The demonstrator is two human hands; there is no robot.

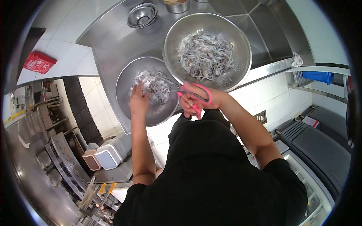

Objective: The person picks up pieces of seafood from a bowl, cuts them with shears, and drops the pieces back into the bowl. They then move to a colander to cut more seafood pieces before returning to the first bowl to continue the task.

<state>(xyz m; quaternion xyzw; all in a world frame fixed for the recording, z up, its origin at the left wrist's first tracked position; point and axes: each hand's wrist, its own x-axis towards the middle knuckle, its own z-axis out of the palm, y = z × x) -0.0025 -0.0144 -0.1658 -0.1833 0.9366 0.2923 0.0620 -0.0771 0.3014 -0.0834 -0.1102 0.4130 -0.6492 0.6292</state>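
A steel bowl (124, 101) on the counter holds a pile of grey-white, slippery squid-like seafood (160, 90). My left hand (139, 101) is at the pile's left side, its fingers closed on some of the strands; their tips are partly lost among the pieces. In my right hand (194, 98) are scissors (206, 92) with pink handles, held over the bowl's right rim. Their metal blades point left toward the pile. Behind my right hand stands a large perforated steel colander (241, 56), with a bigger heap of the same seafood (205, 56) inside.
Nested small steel bowls (141, 16) and a steel pot (177, 6) stand at the back of the counter. A sink (249, 37) lies to the right, with a crumpled white cloth (297, 59) on its edge. A red packet (39, 62) is at far left.
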